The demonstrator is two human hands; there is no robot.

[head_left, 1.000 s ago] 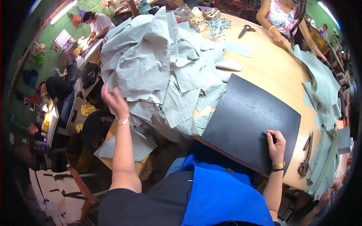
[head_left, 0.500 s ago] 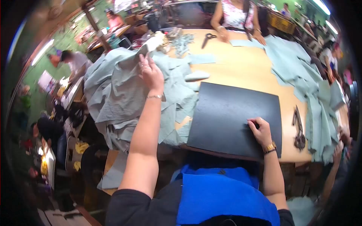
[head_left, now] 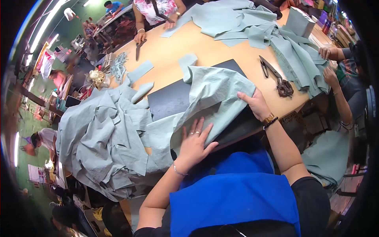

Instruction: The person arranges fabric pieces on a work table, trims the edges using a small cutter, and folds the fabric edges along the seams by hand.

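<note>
A pale green cloth piece (head_left: 215, 89) lies partly folded over the black board (head_left: 167, 98) at the table's front edge. My right hand (head_left: 254, 103) pinches the cloth's right edge, thumb on top. My left hand (head_left: 196, 144) rests on the cloth's near left part, its fingers spread. To the left of the board is a large heap of pale green cloth (head_left: 98, 134), with crumpled and flat pieces overlapping.
Dark shears (head_left: 270, 67) lie right of the board beside a brown tangled bundle (head_left: 285, 87). Across the table (head_left: 169, 51), a person's hand (head_left: 139, 36) touches black scissors (head_left: 138, 49). More cloth (head_left: 292, 59) covers the right side, near another person's hands (head_left: 331, 77).
A cloth piece now lies over the board. My left hand has come from the heap to the board's front, and my right hand has taken hold of the cloth. The view has turned right.
</note>
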